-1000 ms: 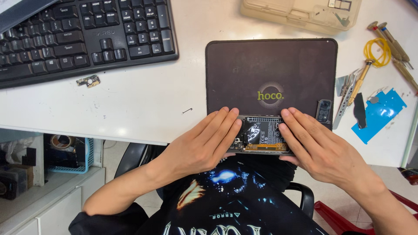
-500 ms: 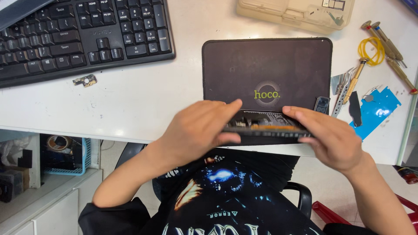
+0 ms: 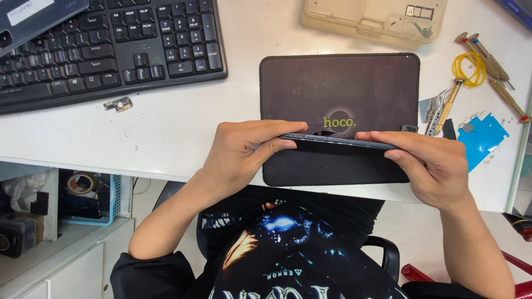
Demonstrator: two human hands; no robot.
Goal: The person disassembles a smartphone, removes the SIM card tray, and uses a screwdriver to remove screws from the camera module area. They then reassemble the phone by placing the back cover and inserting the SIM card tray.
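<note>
A slim dark phone body (image 3: 338, 140) is held edge-on above a dark brown work mat (image 3: 343, 83) on the white desk. My left hand (image 3: 244, 152) grips its left end between thumb and fingers. My right hand (image 3: 429, 163) grips its right end the same way. The phone is level, lifted a little off the mat, and only its thin side edge shows; its inner parts are hidden.
A black keyboard (image 3: 105, 47) lies at the back left, with a small loose part (image 3: 118, 104) in front of it. A beige parts tray (image 3: 374, 19) sits at the back. Screwdrivers (image 3: 490, 55), tweezers (image 3: 438, 108) and a blue film (image 3: 482, 138) lie right of the mat.
The phone lay flat with its open inside facing up under both hands; both hands have lifted it and turned it onto its edge over the mat.
</note>
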